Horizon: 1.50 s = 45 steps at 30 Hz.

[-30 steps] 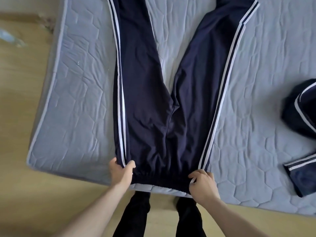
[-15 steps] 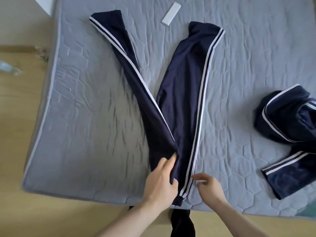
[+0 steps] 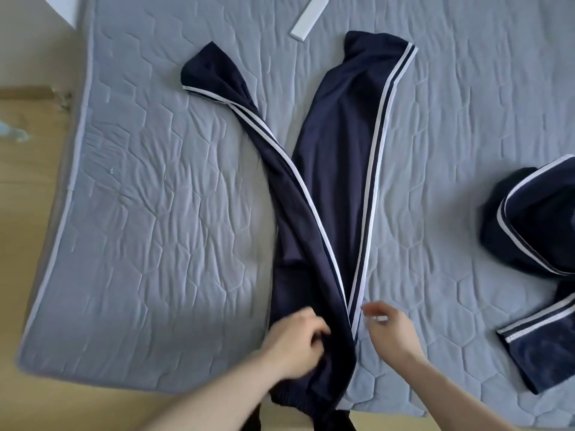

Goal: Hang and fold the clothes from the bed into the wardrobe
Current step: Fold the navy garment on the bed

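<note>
Both forearms bare from the lower frame edge to the wrists; no sleeve cuffs in view. Left hand (image 3: 295, 343) bare: no ring, watch or glove visible, though motion blur softens the fingers. Right hand (image 3: 390, 331) likewise bare, its fingertips smeared by blur. At the bottom edge between the arms, a strip of black cloth legwear (image 3: 253, 423) shows, plain, with no markings that can be made out.

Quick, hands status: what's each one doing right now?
Left hand: fingers curled, resting on the trousers near the waistband; grip cannot be told.
Right hand: beside the trousers, holds nothing, fingers loosely curled.
</note>
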Motion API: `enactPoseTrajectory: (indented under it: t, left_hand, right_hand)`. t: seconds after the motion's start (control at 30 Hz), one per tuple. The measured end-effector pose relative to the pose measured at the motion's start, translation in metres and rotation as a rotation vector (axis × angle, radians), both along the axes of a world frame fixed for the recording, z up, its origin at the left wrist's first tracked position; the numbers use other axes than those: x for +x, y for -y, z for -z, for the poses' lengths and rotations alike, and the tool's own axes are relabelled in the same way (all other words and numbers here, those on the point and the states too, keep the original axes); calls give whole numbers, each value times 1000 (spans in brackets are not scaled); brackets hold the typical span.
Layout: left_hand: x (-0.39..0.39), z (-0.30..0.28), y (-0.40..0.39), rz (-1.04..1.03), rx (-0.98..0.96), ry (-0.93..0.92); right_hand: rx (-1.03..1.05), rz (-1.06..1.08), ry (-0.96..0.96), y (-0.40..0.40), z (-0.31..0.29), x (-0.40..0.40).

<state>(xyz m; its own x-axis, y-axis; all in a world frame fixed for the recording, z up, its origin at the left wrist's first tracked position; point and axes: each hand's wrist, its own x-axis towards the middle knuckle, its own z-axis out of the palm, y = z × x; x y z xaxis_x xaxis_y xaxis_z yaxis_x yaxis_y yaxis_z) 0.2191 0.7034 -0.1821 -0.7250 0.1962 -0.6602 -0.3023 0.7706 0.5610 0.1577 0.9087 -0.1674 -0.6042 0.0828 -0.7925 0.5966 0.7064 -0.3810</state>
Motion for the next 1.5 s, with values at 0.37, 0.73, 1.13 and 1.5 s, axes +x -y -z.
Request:
enactPoseTrajectory:
  t: [0.37,0.73,1.13,1.5]
  left_hand:
    - [-211,78,198,-643,-609,-90]
    - [-266,101,181,-624,-591,407]
    - [-286,105,182,-677,-533,539]
    - [-293,117,189,-808,-422,579]
  right_hand:
    - [-52,-91,-340,142,36,-138]
    - [-212,485,-708,121,61,-158]
    - [-9,143,-655,116,53,-223]
    - [76,-705,-678,260,90,-345]
